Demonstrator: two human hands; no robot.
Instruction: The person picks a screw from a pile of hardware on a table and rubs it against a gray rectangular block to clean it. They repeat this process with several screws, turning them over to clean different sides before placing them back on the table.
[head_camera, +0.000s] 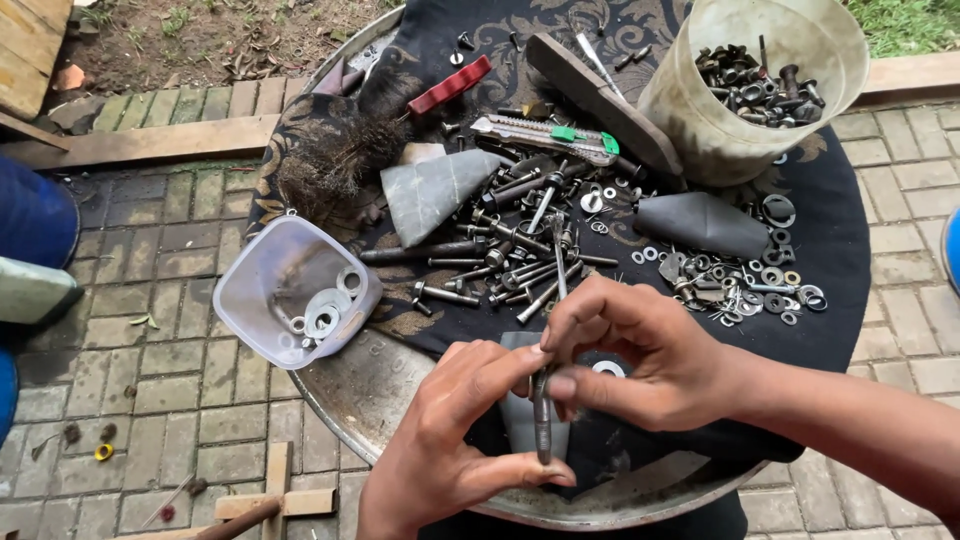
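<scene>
Bolt (542, 415) upright between both hands

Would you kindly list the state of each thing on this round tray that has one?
Bolt: upright, held by both hands.
Left hand: closed on the bolt's lower end.
Right hand: pinching the bolt's top.
Square clear tub: tipped, open, washers inside.
Round bucket: upright, open, partly filled with hardware.
Utility knife: lying flat.
</scene>
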